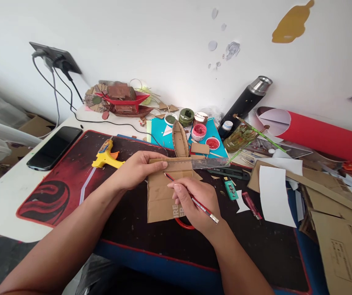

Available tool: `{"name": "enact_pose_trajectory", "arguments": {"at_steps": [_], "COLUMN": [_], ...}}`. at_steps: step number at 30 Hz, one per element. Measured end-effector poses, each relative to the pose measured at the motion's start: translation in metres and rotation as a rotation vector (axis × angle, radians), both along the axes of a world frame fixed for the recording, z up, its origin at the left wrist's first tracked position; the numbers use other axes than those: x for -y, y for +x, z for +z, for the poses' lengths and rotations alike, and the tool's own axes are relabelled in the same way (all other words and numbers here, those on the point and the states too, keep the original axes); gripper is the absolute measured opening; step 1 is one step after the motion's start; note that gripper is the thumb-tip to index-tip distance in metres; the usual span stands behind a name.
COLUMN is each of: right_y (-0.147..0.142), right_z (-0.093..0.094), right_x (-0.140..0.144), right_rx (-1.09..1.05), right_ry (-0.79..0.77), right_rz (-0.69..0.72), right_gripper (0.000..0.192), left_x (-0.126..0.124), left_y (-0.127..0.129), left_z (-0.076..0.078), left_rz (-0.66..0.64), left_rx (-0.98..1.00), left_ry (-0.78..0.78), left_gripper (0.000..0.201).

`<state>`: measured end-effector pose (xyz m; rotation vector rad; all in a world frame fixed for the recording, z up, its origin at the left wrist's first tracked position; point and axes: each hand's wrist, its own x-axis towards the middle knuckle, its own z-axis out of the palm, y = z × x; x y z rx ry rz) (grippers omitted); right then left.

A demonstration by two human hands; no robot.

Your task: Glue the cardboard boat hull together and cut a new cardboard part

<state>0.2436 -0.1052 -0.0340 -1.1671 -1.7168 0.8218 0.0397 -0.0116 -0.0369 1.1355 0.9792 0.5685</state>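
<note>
A piece of brown cardboard [160, 200] with printed letters lies in front of me on the dark mat. Across its far edge runs a clear ruler [208, 162]. My left hand [142, 168] is closed on the ruler's left part, thumb on top, gripping it against the cardboard; its other fingers are partly hidden. My right hand [196, 200] pinches a red-and-dark pencil [203, 207], its tip over the cardboard just below the ruler. Behind the ruler stands a small boat-shaped cardboard piece [180, 139]. Part of a red ring-shaped handle [184, 224] shows under the cardboard.
A yellow glue gun [106, 155] lies to the left, near a black phone [54, 148]. Open paint jars [187, 117] stand on blue paper at the back. To the right are a utility knife [228, 173], white paper [276, 194] and stacked cardboard [342, 246]. A black flask [243, 102] leans by the wall.
</note>
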Motion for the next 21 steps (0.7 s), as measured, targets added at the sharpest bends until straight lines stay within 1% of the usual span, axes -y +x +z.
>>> {"name": "enact_pose_trajectory", "arguments": {"at_steps": [9, 21], "right_y": [0.0011, 0.0006], "right_z": [-0.0002, -0.0003], "right_x": [-0.0002, 0.0006], "right_rx": [0.001, 0.000], "right_ry": [-0.017, 0.008], "right_rz": [0.000, 0.000], "right_gripper": [0.030, 0.028], "left_x": [0.0000, -0.0004], "left_y": [-0.0006, -0.0004], "left_z": [-0.0008, -0.0008], "left_rz": [-0.004, -0.008], "left_rx": [-0.008, 0.000], "left_ry": [0.008, -0.006], "left_gripper": [0.044, 0.044]}}
